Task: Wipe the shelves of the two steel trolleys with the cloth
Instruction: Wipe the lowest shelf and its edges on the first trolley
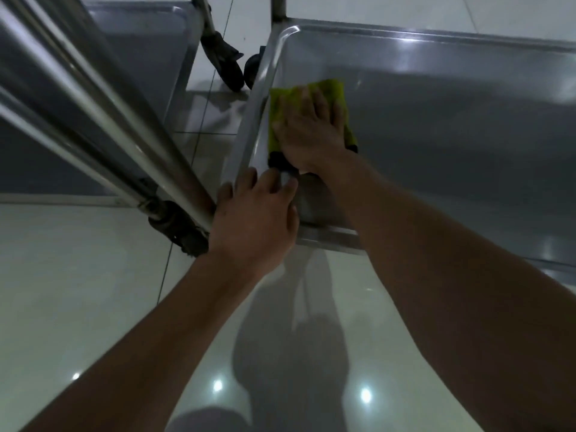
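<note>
Pressing flat on the green cloth (324, 92), the right hand (308, 132) has its fingers straight and spread, and hides the cloth's middle. The cloth lies in the near left corner of the right trolley's shelf (452, 126); a dark edge of it shows below the wrist. The left hand (255, 219) curls over the shelf's left rim (258, 98) at the near corner, gripping it; its fingertips hide that corner. The shelf runs out of view to the right. A second trolley's shelf (143, 45) lies to the far left, crossed by blurred steel tubes (103, 113) that hide much of it. Dark castor wheels (230, 70) stand on the pale tiled floor (78, 291) between the two trolleys, their shapes hard to make out. Both forearms are cut off at the near edge.
</note>
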A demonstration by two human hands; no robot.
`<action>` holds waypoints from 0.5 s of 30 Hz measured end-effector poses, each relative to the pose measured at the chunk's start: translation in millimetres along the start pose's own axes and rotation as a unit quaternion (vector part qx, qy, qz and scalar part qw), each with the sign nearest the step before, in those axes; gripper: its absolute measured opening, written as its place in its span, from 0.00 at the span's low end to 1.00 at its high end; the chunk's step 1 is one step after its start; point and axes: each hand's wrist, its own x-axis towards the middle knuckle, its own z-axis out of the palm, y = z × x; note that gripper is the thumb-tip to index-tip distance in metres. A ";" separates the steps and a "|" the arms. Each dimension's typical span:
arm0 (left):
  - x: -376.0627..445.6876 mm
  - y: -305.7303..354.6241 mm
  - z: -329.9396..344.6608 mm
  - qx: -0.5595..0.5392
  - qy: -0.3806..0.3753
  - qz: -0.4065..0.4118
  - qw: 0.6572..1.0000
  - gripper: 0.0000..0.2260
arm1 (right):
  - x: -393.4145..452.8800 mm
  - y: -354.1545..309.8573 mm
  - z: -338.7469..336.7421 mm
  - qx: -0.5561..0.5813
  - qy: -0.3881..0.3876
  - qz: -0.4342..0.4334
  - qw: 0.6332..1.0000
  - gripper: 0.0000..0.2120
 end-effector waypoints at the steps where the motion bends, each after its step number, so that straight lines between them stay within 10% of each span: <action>1: 0.8 0.6 -0.9 0.002 -0.005 -0.001 1.000 0.22 | 6.3 -10.1 1.9 0.008 -0.003 -0.012 1.000 0.28; 15: 8.9 31.9 -15.6 0.027 -0.062 0.011 0.998 0.18 | -40.6 84.0 -19.0 -0.033 0.036 0.031 0.998 0.27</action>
